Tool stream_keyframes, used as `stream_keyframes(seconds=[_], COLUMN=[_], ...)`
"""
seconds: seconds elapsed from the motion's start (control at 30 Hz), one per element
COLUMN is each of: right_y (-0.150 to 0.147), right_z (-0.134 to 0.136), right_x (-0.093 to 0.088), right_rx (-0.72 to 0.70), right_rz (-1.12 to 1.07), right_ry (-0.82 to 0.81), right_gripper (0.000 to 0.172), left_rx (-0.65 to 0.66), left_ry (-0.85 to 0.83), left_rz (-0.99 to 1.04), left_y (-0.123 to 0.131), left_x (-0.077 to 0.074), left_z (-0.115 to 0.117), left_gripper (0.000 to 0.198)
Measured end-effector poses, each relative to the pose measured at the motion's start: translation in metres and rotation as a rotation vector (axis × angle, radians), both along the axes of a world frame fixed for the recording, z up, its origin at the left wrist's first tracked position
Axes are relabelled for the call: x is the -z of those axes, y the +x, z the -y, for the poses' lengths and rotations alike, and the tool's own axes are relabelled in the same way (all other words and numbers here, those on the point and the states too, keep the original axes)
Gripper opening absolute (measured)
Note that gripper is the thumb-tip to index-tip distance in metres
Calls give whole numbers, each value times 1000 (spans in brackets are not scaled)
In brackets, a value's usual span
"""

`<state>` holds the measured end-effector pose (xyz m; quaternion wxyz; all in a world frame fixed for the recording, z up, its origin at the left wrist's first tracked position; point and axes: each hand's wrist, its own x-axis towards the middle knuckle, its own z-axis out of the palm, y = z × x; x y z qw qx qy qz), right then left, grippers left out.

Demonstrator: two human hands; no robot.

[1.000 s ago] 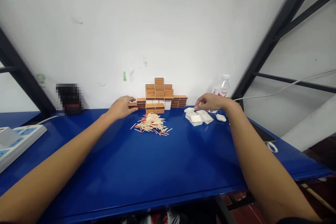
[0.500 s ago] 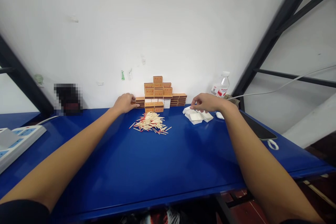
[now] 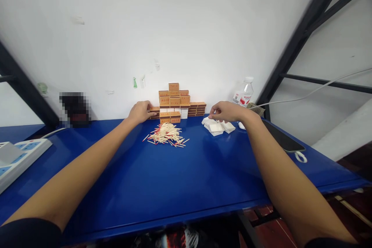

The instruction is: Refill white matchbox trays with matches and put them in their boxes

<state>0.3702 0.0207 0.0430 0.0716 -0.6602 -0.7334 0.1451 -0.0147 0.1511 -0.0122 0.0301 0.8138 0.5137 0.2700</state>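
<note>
My left hand [image 3: 141, 112] is closed at the left end of a matchbox wall, thumb and fingers around an orange-brown matchbox [image 3: 155, 110] there. Stacked orange matchboxes [image 3: 174, 101] rise in steps against the wall, with white trays [image 3: 184, 113] among them. In front lies a loose heap of red-tipped matches [image 3: 166, 133]. My right hand [image 3: 226, 111] reaches over a small pile of white matchbox trays [image 3: 216, 128]. Its thumb and fingertips pinch at the top tray; the grip is partly hidden by the hand.
Behind my right hand stands a clear bottle [image 3: 246, 92]. A dark phone-like slab [image 3: 283, 135] and a white loop [image 3: 301, 157] lie at the right. A white power strip [image 3: 27, 157] is at the left of the blue table [image 3: 162, 178], near a pixelated dark object [image 3: 76, 109].
My left hand has moved slightly right, onto the end of the matchbox stack. My right hand stays over the white trays, its fingers a little more bent. The view has shifted slightly.
</note>
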Motion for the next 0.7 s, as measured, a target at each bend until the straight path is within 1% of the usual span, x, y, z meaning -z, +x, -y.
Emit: stream_keyframes(seconds=[0.17, 0.23, 0.3, 0.37, 0.47, 0.57, 0.63, 0.7], right_y=[1, 1, 1, 0, -1, -1, -2, -5], right_z=[-2, -3, -3, -2, -1, -2, -3, -4], right_x=[2, 2, 2, 2, 2, 2, 3, 4], right_rx=[0, -4, -7, -6, -8, -21, -32, -43], right_rz=[-22, -22, -21, -19, -18, -22, -17, -2], right_ry=[-7, -6, -7, -7, 7, 13, 12, 20], right_gripper=[32, 31, 31, 31, 30, 29, 29, 30], left_rx=[-6, 2, 17, 28, 25, 12, 10, 8], left_ry=[-101, -136, -160, -168, -162, -162, -173, -195], left_rz=[66, 64, 42, 17, 5, -2, -44, -104], left_y=[0, 0, 0, 1, -4, -21, -39, -58], left_x=[3, 2, 0, -5, -14, -21, -20, -16], left_z=[-4, -5, -5, -3, 4, 21, 36, 52], left_gripper=[48, 47, 41, 38, 40, 46, 50, 52])
